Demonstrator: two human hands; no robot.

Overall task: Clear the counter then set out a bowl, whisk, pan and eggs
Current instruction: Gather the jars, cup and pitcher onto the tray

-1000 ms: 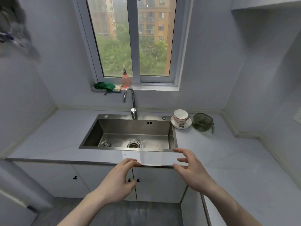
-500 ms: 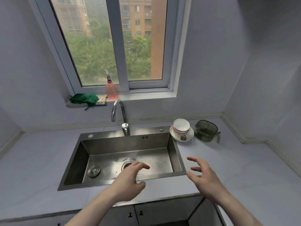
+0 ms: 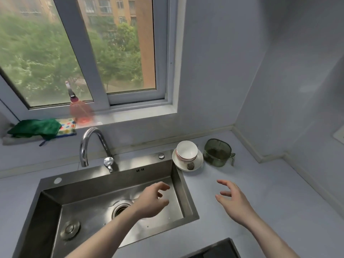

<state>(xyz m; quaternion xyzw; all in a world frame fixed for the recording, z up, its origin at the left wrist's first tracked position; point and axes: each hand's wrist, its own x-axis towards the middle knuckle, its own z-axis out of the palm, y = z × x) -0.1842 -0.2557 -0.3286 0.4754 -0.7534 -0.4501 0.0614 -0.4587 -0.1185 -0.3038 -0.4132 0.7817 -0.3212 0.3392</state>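
Note:
A white bowl rests tilted on a white plate at the back of the grey counter, just right of the sink. Beside it on the right stands a green glass container. My left hand hovers over the right part of the sink, fingers apart, holding nothing. My right hand is above the counter in front of the plate, fingers spread and empty. No whisk, pan or eggs are in view.
The steel sink with a curved tap fills the left. A green cloth, a spotted sponge and a pink soap bottle sit on the windowsill. A dark hob corner shows at the bottom edge.
The view has moved closer and to the right. Both hands have reached forward from the counter's front edge, toward the bowl and plate, still empty.

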